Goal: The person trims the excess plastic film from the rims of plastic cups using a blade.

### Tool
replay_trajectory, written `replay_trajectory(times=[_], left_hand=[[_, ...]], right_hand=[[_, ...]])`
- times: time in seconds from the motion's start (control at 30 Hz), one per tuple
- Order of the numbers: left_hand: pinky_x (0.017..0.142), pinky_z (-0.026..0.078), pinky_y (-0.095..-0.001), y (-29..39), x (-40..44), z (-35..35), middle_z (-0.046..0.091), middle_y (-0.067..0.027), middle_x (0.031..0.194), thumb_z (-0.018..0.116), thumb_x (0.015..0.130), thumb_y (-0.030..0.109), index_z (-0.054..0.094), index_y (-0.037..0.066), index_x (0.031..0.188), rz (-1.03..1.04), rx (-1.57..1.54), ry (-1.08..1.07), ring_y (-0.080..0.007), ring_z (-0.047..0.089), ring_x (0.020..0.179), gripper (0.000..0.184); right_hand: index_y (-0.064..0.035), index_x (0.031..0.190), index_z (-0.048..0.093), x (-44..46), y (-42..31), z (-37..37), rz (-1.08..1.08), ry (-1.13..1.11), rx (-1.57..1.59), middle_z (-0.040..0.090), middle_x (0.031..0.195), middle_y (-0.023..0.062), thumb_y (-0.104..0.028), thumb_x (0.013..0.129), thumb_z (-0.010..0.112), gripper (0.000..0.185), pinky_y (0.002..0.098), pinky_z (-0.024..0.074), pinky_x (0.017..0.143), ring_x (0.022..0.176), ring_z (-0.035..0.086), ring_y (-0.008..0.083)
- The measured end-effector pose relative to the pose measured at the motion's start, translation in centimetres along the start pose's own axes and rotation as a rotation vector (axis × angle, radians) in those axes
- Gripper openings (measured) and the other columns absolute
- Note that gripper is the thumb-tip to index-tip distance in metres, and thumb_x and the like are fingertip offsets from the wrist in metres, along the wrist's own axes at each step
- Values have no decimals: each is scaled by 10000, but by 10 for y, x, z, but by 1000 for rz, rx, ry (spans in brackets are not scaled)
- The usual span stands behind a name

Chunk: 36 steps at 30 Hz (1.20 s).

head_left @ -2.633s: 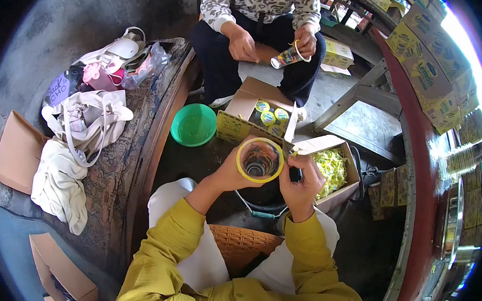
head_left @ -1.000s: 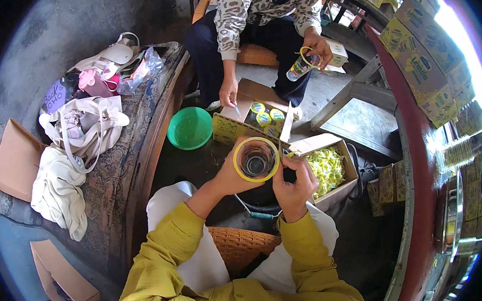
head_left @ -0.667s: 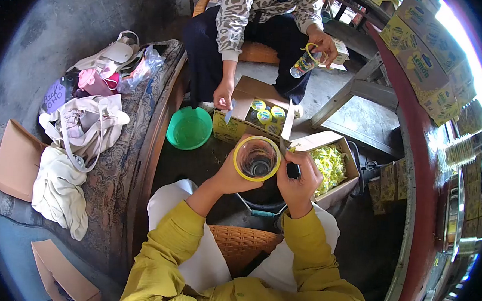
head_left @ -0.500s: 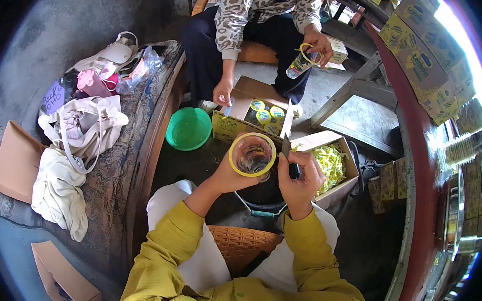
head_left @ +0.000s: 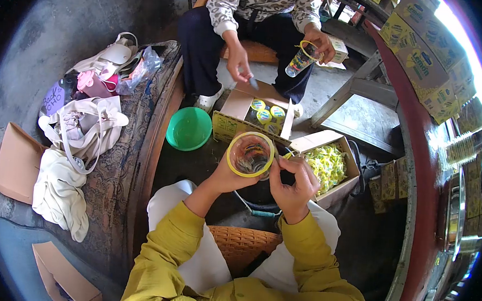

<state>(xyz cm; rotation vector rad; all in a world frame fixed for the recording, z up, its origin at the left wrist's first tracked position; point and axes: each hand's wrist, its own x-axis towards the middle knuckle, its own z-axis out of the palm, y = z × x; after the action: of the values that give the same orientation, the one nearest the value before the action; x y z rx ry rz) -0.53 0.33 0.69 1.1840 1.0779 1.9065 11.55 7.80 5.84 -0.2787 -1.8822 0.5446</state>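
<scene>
My left hand [head_left: 224, 177] is wrapped round a clear plastic cup [head_left: 250, 155] with a yellow rim, its open mouth facing up at me. Close against the rim's right side, my right hand [head_left: 295, 185] is closed in a pinch. The small dark blade seen in it half a second ago is mostly hidden now. A thin yellow strip [head_left: 289, 153] shows by these fingertips. Beyond, another person's hand [head_left: 318, 45] holds a printed cup [head_left: 301, 61] with a yellow strip looping off its rim; that person's other hand [head_left: 238, 63] pinches a small grey blade [head_left: 254, 83].
A carton [head_left: 227, 127] with several yellow-lidded cups stands ahead, beside a green basin [head_left: 188, 128]. At right, a box [head_left: 351, 181] holds yellow trimmings. A dark bucket [head_left: 257, 199] sits below my hands. Bags [head_left: 84, 126] lie on the left bench; stacked Lemon cartons [head_left: 420, 62] stand at right.
My right hand has moved left against the cup's rim, and the blade has gone from sight. The other person's blade hand has lifted away from the carton.
</scene>
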Motion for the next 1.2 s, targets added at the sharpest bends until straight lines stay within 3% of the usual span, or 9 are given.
replay_trajectory(times=[0.2,0.5,0.73,1.03,1.1,1.2], left_hand=[[905,384,-334,4,1,2,459,-75,1080,686,589,-14,387,63,1127,20,82,-19,-177,466,1036,620],[884,387,-298,5,0,0,446,-47,1088,714,565,-4,399,61,1126,-61,51,-87,-149,453,1049,647],[918,371,-337,1,-3,-7,414,-48,1141,679,627,2,379,73,1157,-113,-169,-114,-171,447,1066,614],[911,384,-346,5,0,-6,443,-70,1092,657,632,-16,384,63,1141,-161,-382,-116,-188,453,1059,582],[898,392,-336,2,1,-8,440,-68,1089,658,628,-25,380,60,1128,-108,-125,-107,-180,458,1048,578],[889,396,-322,6,1,-3,434,-65,1087,669,618,-32,366,61,1116,-57,116,-46,-173,463,1033,590]], right_hand=[[-6,730,568,2,-2,0,-20,28,-35,568,648,110,80,620,650,162,272,460,516,566,569,224],[-3,740,573,4,3,-3,9,13,-33,571,653,110,79,629,654,160,274,463,525,570,573,227],[2,733,569,6,2,-5,51,52,12,576,641,110,77,638,649,144,263,464,522,556,575,209],[2,708,562,10,11,-12,40,96,-59,581,646,105,63,635,653,131,262,458,528,559,577,197],[8,704,563,11,26,-20,61,136,-120,583,650,109,54,636,651,120,265,455,541,571,580,191],[14,745,575,8,71,-37,269,215,-81,596,681,80,45,663,639,109,243,462,560,602,576,131]])
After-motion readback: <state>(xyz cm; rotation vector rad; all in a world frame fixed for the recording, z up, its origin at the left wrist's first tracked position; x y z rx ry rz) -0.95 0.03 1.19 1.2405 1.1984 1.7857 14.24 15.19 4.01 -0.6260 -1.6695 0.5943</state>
